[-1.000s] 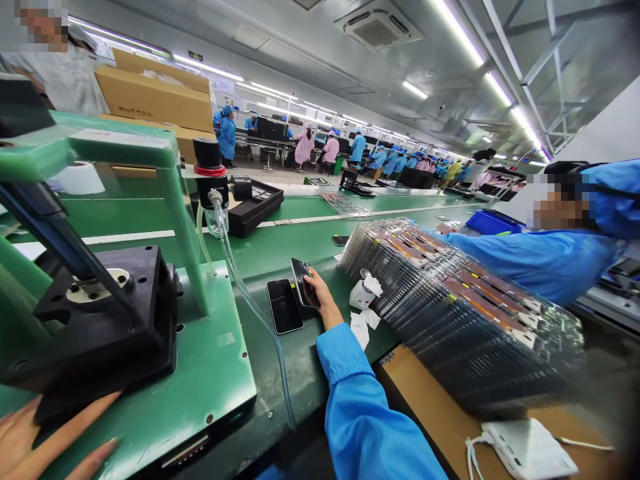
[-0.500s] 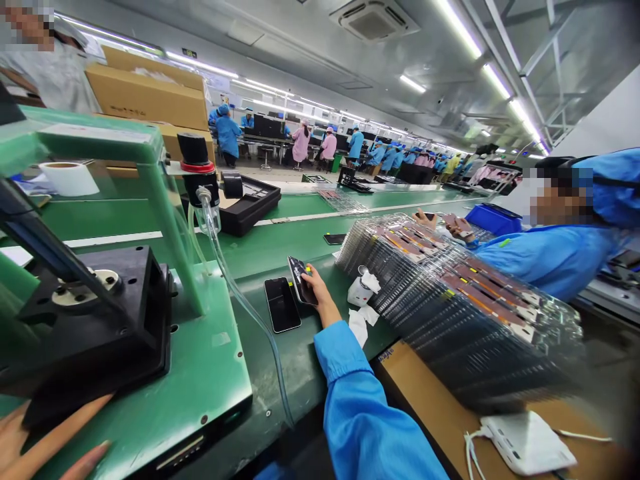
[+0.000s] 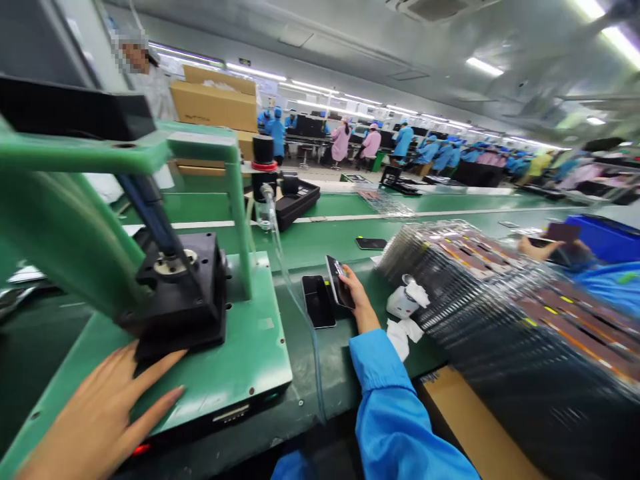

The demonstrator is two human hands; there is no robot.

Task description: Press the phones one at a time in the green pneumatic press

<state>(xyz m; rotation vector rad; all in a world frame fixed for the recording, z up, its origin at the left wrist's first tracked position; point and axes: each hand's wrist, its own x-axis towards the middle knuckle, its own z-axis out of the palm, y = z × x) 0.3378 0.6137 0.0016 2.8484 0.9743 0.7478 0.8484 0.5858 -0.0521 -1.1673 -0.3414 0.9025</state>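
My right hand [image 3: 354, 297] grips a smartphone [image 3: 339, 283] along its side. That phone is tilted, with one edge raised above the bench. Just left of it a second phone [image 3: 319, 302], its screen black, lies flat on the green bench. My left hand [image 3: 117, 397] rests with spread fingers on the green base of a press [image 3: 253, 363]. Its fingertips reach the lower edge of the press's black block [image 3: 185, 310], where some of the fingers are hidden. A clear air hose [image 3: 311, 347] runs down between the press and the two phones.
A tall stack of clear plastic trays [image 3: 465, 293] with brown flat parts stands at right, a co-worker's hand [image 3: 540, 249] beyond it. White crumpled tissue [image 3: 399, 340] lies near a small white container [image 3: 401, 303]. Farther back are another phone [image 3: 371, 243] and a black case [image 3: 300, 203].
My view has turned left, so the bench things sit farther right in the picture. More of my left hand shows at the press. My right hand keeps its hold on the phone.
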